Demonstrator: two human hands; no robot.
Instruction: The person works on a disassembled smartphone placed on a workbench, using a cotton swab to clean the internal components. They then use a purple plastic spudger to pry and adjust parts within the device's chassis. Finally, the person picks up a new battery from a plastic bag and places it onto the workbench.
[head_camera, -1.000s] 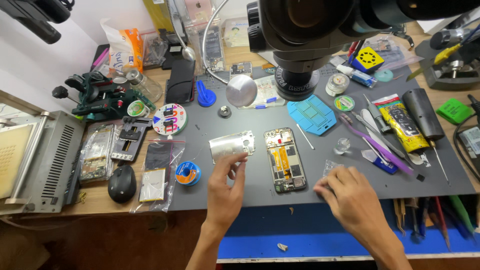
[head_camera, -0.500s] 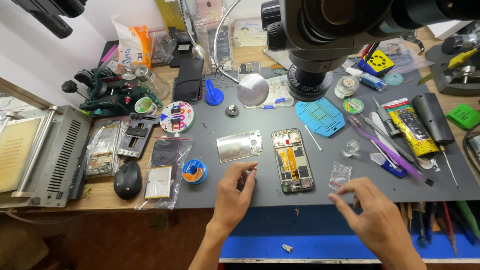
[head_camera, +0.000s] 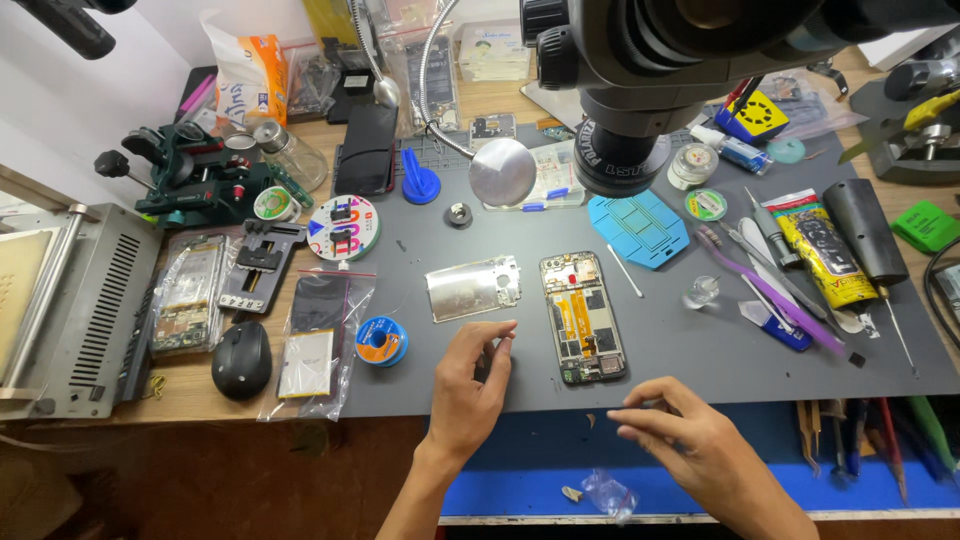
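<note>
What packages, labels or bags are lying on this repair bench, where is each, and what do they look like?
Yellow tube: right side of mat, long, yellow with black print.
Orange-and-white bag: back left, upright.
Clear plastic bag: left of left hand, holds flat dark and pale parts.
Round label disc: white with coloured segments.
Small clear bag: by right hand.

Phone (head_camera: 582, 317) lay mid-mat (head_camera: 700, 350), frame (head_camera: 473, 288) just left of it, solder (head_camera: 381, 341) further left, mouse (head_camera: 241, 360) off the mat's left edge, tweezers at right
</note>
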